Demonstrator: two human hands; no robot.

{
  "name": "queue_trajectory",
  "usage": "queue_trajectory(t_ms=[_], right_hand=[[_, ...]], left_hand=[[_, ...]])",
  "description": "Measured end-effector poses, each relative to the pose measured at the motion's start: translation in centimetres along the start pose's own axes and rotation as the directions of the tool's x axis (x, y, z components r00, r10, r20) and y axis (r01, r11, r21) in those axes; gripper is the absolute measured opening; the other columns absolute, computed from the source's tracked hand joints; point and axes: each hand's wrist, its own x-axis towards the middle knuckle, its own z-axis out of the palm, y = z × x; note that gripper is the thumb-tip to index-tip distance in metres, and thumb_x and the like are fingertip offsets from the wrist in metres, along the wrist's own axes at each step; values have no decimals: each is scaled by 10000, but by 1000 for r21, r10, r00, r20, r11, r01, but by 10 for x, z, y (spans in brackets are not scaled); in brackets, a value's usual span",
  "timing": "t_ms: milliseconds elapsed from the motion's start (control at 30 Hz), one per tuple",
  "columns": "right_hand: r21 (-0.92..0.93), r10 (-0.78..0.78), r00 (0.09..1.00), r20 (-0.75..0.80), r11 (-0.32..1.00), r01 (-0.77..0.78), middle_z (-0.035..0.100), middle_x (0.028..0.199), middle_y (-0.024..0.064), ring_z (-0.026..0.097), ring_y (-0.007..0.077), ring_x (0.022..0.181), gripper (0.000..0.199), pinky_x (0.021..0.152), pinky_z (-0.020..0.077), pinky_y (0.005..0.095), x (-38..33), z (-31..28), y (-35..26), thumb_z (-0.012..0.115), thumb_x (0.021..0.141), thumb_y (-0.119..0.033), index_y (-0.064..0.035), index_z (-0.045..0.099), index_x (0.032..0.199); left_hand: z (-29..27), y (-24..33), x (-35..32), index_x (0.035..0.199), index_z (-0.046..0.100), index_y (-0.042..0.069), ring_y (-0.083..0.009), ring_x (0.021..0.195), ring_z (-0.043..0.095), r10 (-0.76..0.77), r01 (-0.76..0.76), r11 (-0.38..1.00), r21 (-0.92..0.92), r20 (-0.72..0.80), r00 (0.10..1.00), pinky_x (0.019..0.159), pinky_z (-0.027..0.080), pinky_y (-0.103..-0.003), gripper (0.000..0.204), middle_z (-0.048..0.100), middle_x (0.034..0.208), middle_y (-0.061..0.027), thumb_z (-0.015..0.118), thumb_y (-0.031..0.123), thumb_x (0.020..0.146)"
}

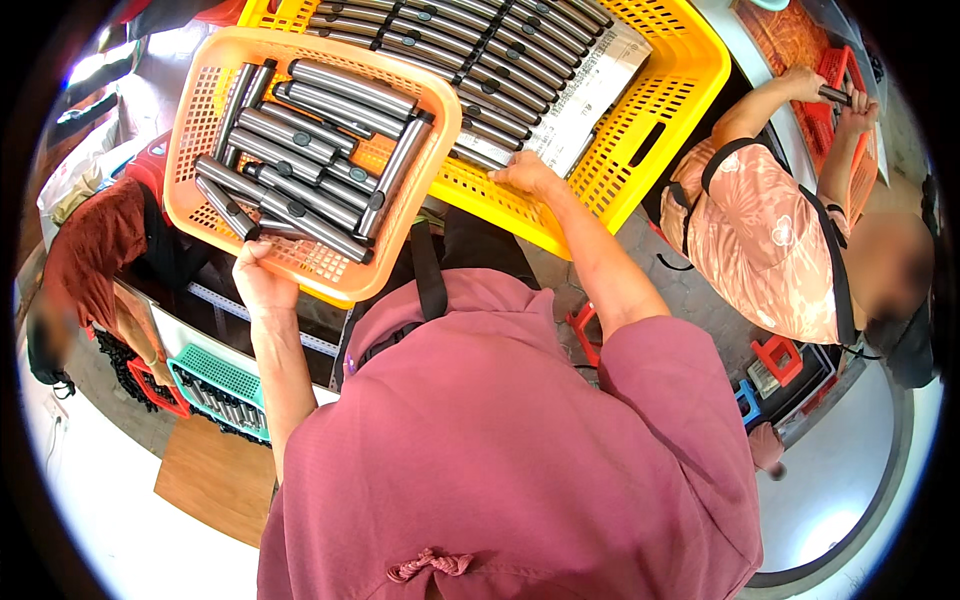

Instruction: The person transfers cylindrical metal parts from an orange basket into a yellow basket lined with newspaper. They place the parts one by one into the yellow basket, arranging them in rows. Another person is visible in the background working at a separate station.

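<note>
My left hand [264,284] grips the near rim of a peach plastic basket [182,190], its thumb up by the edge. The basket is tilted and holds several loose silver tubes [290,160] with black ends and round black spots. Beneath and behind it is a larger yellow crate [690,90], where more such tubes [480,60] lie in neat rows beside a pale printed sheet [600,90]. My right hand [530,175] reaches into the crate, its fingers closed at the end of a tube in the nearest row. Part of that grip is hidden.
At right a co-worker in a patterned apron [770,230] holds a dark tube [835,95] over a red basket [860,160]. A green basket [215,385] of tubes stands at lower left. Red stools [778,358] are on the floor. Another person [100,250] is at left.
</note>
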Motion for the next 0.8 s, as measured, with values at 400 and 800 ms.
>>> queue_trajectory(t_ms=[400, 800], right_hand=[[674, 172, 978, 120, 709, -208, 580, 633, 33, 522, 109, 502, 238, 442, 436, 232, -6, -5, 8, 713, 858, -220, -24, 600, 784], [-55, 14, 971, -237, 998, -28, 623, 597, 124, 607, 197, 493, 446, 508, 496, 319, 4, 8, 2, 615, 880, -363, 44, 632, 699]], left_hand=[[4, -1, -4, 1066, 559, -2, -368, 847, 615, 12, -12, 1000, -18, 11, 1000, 824, 499, -563, 390, 629, 887, -152, 469, 21, 688], [1, -3, 0, 1047, 568, -7, -344, 893, 614, 17, -17, 999, -47, 7, 1000, 873, 499, -503, 381, 633, 946, -151, 460, 3, 682]])
